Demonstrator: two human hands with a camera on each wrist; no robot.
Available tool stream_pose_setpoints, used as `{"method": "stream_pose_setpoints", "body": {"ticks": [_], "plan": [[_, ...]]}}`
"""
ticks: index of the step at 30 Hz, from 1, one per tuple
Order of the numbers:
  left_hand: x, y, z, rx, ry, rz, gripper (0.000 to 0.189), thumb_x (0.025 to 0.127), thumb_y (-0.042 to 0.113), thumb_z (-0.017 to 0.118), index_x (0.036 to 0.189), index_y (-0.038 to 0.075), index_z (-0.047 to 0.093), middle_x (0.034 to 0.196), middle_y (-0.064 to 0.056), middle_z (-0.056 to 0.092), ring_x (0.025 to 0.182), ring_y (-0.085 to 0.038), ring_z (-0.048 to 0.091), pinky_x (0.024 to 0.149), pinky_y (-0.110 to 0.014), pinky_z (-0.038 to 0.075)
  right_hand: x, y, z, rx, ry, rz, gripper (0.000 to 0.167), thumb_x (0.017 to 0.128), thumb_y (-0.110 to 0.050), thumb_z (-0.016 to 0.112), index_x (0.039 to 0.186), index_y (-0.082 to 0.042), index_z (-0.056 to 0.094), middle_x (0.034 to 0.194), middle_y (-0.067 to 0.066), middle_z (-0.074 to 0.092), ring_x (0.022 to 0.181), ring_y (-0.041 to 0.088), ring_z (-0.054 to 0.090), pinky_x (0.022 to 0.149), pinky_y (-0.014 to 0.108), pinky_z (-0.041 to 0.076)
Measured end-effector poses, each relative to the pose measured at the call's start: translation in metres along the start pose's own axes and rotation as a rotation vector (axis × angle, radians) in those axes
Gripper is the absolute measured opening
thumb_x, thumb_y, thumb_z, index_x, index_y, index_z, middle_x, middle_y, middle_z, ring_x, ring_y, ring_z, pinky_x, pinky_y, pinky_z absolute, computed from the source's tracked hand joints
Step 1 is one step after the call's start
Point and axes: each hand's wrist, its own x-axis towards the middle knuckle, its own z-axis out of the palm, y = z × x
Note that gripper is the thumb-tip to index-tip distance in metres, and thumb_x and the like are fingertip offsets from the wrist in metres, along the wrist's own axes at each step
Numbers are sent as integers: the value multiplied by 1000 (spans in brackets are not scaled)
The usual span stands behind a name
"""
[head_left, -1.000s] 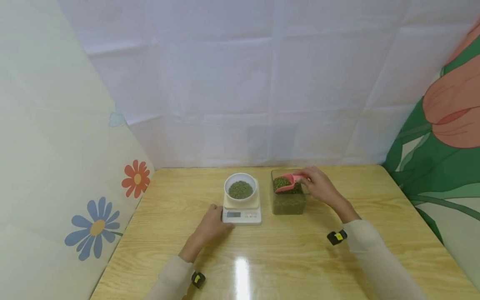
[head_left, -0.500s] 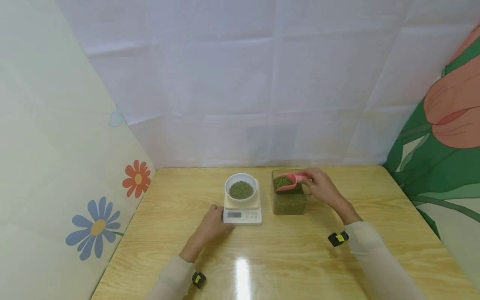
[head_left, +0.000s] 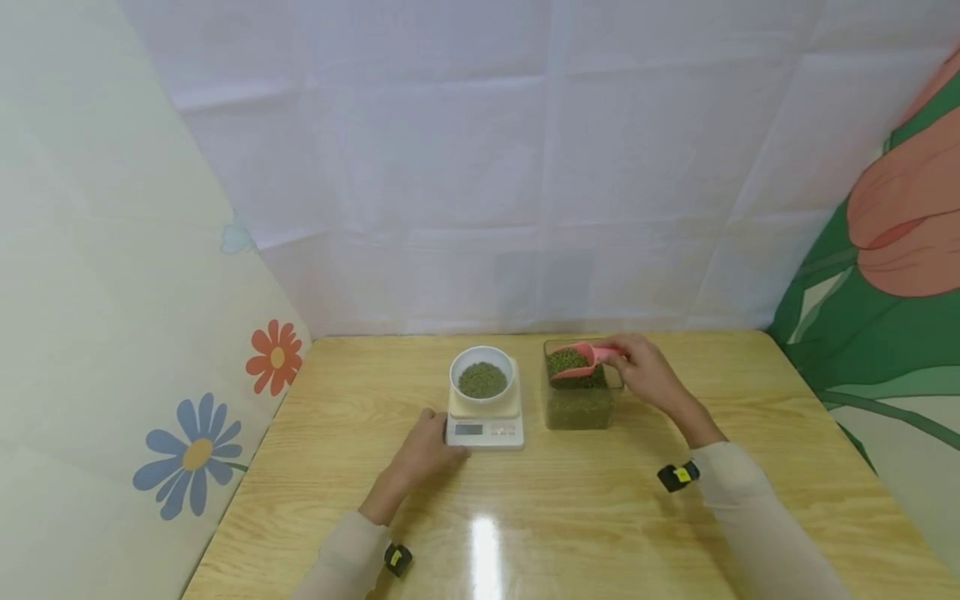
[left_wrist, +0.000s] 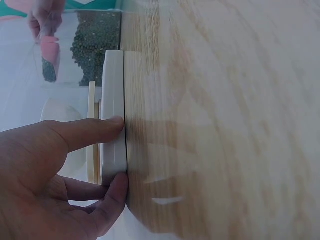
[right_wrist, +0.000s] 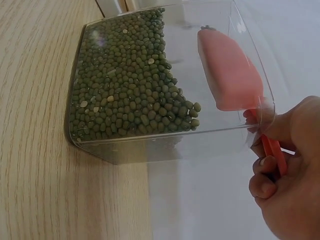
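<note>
My right hand [head_left: 647, 372] grips the handle of a pink scoop [right_wrist: 231, 70], whose bowl is inside the clear square container [head_left: 577, 408], above the beans. Green mung beans [right_wrist: 125, 80] fill the lower part of that container, and some lie in the scoop. To its left stands a white kitchen scale [head_left: 483, 433] with a small display. A white bowl [head_left: 454, 375] holding more mung beans sits on the scale's cream platform. My left hand [head_left: 423, 447] holds the scale's front left corner, thumb along the front edge and bent fingers at the left side.
Everything stands on a wood-grain table [head_left: 337, 375] against a white cloth backdrop [head_left: 420, 167]. Flower-printed panels rise along the left and right sides. A narrow strip of table separates scale and container.
The scoop's bowl has risen and levelled slightly inside the container, still in my right hand. My left hand, the scale and the bowl stay where they were.
</note>
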Motion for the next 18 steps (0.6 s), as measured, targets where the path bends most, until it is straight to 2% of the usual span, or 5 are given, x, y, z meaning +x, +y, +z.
{"method": "stream_pose_setpoints", "body": {"ticks": [7,12,18], "plan": [[1,-2,1,6,1,3,63,82,17,89,136,-3,66,110,-13,58,95,-23,53,88,-44,58,-1,-1,-3,11,3,3,26,107,-10,62,124,5,73,119,27,70,104,40,64,83,51,53],[1,-3,1,4,-5,2,62,82,17,89,136,-3,66,109,-12,57,95,-22,52,87,-42,57,-1,-1,-5,16,3,11,27,107,-11,62,125,7,72,121,29,69,108,44,65,87,59,55],[1,-4,1,14,-5,6,63,82,18,89,137,-2,66,110,-12,58,96,-22,52,88,-42,57,-1,0,-6,15,9,19,28,108,-13,61,125,7,71,121,29,69,107,43,65,87,57,54]]}}
